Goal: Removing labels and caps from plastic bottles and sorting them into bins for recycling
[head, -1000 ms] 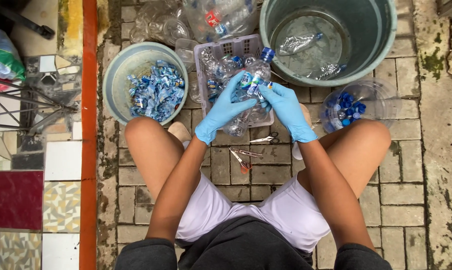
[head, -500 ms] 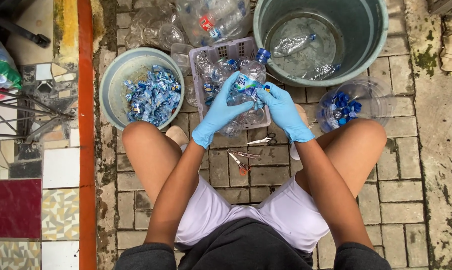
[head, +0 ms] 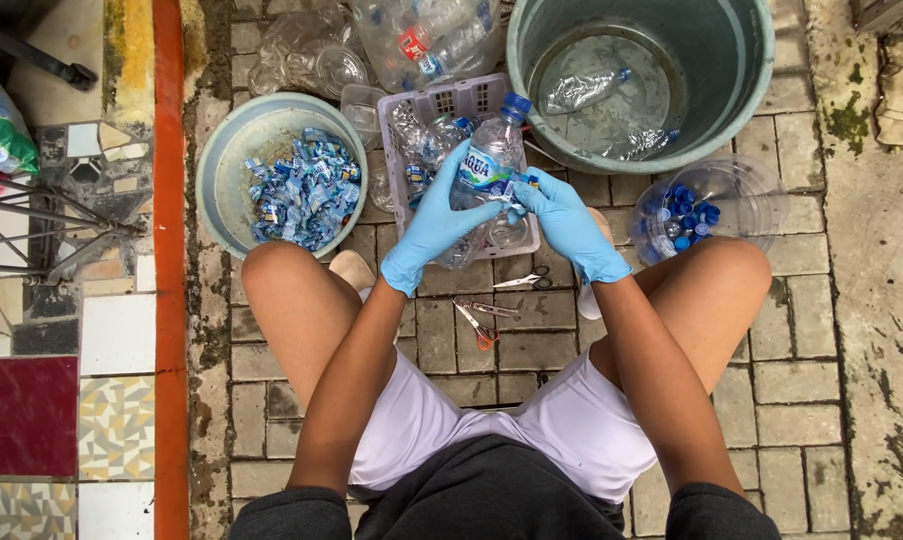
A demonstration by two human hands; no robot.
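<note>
Two blue-gloved hands work over a white basket [head: 452, 100]: left hand [head: 435, 228] wrapped around a clear plastic bottle [head: 490, 165], right hand [head: 570, 222] pinching its blue label [head: 487, 172].

One head-worn camera looks straight down from close above the seated person's lap, taking in knees, brick paving [head: 472, 360] and the tubs ahead (top of frame).

Thin light-blue disposable gloves cover both the left grip [head: 434, 232] and right grip [head: 570, 222]; white shorts [head: 572, 425], dark grey top [head: 492, 500].
</note>
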